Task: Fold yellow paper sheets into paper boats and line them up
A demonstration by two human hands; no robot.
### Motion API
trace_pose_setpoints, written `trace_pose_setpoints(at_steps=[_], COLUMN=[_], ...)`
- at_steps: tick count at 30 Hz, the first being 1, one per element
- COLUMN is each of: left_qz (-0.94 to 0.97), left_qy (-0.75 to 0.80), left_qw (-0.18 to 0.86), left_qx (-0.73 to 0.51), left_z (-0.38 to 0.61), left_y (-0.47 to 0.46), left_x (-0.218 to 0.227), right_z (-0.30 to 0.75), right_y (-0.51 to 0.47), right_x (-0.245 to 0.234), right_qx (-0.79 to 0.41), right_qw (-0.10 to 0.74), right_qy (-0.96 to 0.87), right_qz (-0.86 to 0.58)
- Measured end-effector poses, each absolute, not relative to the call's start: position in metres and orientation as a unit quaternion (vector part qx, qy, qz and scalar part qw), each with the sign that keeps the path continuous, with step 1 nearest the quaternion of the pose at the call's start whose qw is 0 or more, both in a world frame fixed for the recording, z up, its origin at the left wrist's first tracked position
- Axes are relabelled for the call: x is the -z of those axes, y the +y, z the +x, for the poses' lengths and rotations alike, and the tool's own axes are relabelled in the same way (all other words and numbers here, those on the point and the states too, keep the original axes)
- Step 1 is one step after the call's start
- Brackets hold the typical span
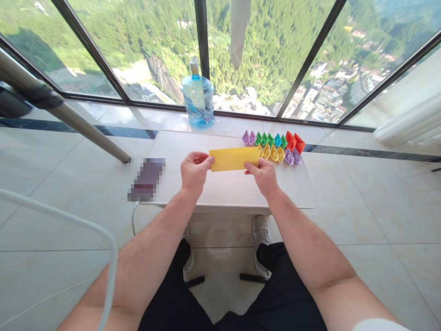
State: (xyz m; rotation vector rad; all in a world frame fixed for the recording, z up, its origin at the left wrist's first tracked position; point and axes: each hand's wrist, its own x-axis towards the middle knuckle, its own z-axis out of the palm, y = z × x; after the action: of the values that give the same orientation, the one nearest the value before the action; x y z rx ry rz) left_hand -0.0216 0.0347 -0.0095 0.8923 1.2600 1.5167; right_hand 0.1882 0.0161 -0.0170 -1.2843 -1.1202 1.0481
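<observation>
A folded yellow sheet of paper (234,158) is held just above a small white table (220,193). My left hand (195,171) pinches its left end with thumb and fingers closed. My right hand (263,174) grips its lower right corner, fingers closed. Behind the right hand, several small folded paper boats (275,146) in purple, green, blue, red and yellow stand in two rows on the table's far right.
A blurred dark flat object (147,179) lies at the table's left edge. A blue water jug (198,99) stands on the sill by the big windows. A metal pole (65,112) slants at left; a white cable (103,239) loops over the tiled floor.
</observation>
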Motion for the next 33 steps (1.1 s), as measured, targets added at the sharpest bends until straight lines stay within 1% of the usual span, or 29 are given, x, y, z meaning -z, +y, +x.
trace_pose_setpoints(at_steps=[33], left_qz=[0.341], left_qy=[0.503], left_qw=[0.477], left_qx=[-0.635], left_z=[-0.0193], left_y=[0.0335], left_x=[0.0063], right_z=[0.1861], right_y=[0.0149], right_x=[0.0202], right_qx=[-0.449], right_qw=[0.548], right_qy=[-0.462], right_qz=[-0.533])
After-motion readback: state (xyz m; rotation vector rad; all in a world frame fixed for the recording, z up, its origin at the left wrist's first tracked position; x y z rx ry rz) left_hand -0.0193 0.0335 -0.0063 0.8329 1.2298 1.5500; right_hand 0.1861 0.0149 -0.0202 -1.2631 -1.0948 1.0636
